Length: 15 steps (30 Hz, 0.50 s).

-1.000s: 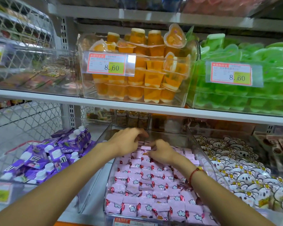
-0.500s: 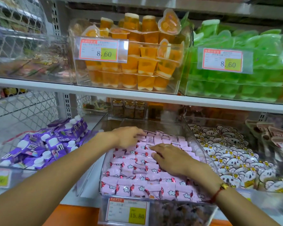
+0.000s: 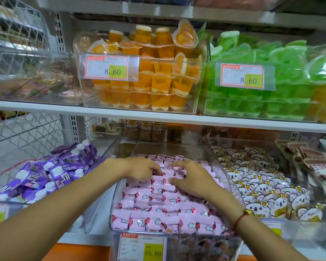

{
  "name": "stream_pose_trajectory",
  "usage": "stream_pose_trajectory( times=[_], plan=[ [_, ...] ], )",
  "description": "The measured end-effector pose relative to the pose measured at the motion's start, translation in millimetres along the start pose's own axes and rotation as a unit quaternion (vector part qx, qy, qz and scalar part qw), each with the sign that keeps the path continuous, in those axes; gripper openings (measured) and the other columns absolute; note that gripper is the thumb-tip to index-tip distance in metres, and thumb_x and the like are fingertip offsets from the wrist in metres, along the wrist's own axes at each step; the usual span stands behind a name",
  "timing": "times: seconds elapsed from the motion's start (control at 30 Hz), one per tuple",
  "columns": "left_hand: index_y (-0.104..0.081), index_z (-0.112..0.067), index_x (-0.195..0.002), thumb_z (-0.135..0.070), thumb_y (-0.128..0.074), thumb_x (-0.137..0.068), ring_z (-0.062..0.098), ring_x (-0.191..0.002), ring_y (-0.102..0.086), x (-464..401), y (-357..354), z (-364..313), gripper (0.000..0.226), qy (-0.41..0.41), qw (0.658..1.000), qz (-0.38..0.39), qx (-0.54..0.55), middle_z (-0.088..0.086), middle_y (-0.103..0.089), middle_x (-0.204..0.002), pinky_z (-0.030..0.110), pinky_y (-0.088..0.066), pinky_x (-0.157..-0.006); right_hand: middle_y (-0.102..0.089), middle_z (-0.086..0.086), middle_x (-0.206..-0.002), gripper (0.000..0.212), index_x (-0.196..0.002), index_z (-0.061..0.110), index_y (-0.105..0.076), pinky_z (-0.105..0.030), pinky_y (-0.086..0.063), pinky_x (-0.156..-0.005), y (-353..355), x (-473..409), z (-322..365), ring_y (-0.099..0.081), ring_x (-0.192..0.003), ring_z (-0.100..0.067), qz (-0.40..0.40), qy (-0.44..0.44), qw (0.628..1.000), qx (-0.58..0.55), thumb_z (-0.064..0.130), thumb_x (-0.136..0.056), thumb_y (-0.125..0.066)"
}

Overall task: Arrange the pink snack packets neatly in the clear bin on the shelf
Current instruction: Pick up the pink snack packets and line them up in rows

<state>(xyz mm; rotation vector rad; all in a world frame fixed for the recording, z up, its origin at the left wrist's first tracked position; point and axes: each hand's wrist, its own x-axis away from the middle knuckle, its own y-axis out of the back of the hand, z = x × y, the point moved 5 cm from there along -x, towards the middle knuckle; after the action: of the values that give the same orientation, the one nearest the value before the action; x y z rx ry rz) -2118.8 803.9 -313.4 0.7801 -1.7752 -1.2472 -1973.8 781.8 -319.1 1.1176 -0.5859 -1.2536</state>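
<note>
We are looking at the pink snack packets lying in rows inside the clear bin on the lower shelf. Our left hand is curling its fingers onto the far packets; our right hand is pressing spread fingers on them just beside. Purple packs are filling the left bin, koala-print packets the right. Above, orange jelly cups and green cups are sitting in clear boxes.

My lower shelf is carrying the clear bin; a purple-pack bin is sitting left of it, a koala-pack bin right of it.
</note>
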Motion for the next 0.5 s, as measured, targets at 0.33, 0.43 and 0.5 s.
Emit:
stream_pose_trajectory(
  times=[0.33, 0.43, 0.5],
  plan=[
    [-0.058, -0.025, -0.127, -0.012, -0.05, -0.094, 0.011, -0.117, -0.053, -22, 29, 4, 0.036, -0.03, 0.986, -0.156, 0.055, -0.005, -0.057, -0.132, 0.027, -0.043, -0.097, -0.03, -0.007, -0.154, 0.045, -0.139, 0.036, -0.042, -0.039, -0.024, -0.112, -19, -1, -13, -0.021, -0.141, -0.024, 0.102, 0.002, 0.99, 0.092, 0.049, -0.1, -0.025],
    [-0.063, -0.029, -0.119, -0.024, -0.056, -0.093, 0.01, -0.11, -0.057, -34, 21, 2, 0.027, -0.034, 0.986, -0.16, 0.036, -0.007, -0.061, -0.125, 0.031, -0.046, -0.093, -0.026, -0.006, -0.155, 0.047, -0.142, 0.036, -0.039, -0.039, -0.02, -0.114, -19, 1, -11, -0.018, -0.143, -0.023, 0.121, -0.001, 0.988, 0.096, 0.05, -0.099, -0.024],
    [-0.066, -0.031, -0.114, -0.032, -0.058, -0.091, 0.011, -0.104, -0.057, -40, 15, 4, 0.024, -0.027, 0.988, -0.149, 0.008, -0.008, -0.063, -0.12, 0.03, -0.047, -0.087, -0.023, -0.005, -0.157, 0.048, -0.143, 0.037, -0.036, -0.039, -0.017, -0.116, -19, 2, -12, -0.016, -0.144, -0.022, 0.136, 0.0, 0.986, 0.099, 0.052, -0.099, -0.024]
  ],
)
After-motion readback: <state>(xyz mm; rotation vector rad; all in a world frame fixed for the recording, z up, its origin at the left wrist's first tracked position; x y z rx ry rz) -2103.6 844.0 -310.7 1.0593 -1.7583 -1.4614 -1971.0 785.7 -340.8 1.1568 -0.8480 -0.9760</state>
